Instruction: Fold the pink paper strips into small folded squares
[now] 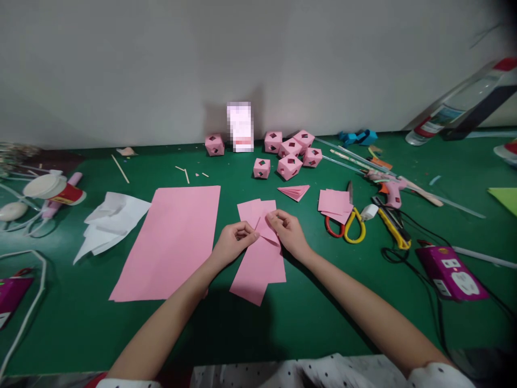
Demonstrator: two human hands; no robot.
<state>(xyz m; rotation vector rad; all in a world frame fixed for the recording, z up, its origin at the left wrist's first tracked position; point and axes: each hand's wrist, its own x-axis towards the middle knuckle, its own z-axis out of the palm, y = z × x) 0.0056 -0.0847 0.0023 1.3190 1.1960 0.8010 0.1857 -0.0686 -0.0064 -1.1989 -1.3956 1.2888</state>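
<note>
Btwn my two hands, a small pink paper pc [268,230] is pinched: L fingers [251,235] narrow, thumb + index close together at its left side; R fingers [274,217] narrow too, thumb + index gripping its right part. Directly under both sets, long pink strips [255,269] overlap at an angle on the green surface [323,318], ends poking out beyond my fingertips and toward me.

Left of my L fingers, near, lie big pink sheets [173,231], stacked; my L forearm passes above their near right corner. Farther left, crumpled white paper [111,218] right by the stack, then a paper cup [52,188] well apart.

Just beyond my R fingers, a pleated pink pc [295,192]. To their right, a loose pile of small pink squares [333,202], w/ scissors [347,230] just beside, one loop red, one yellow. Farther right: yellow cutter [393,229], pink glue gun [390,188], purple power strip [452,272].

Well beyond both hands, nr the wall [141,70], faceted pink paper shapes w/ cut-out holes [290,167]: 6 grouped, 1 apart to the left.
</note>
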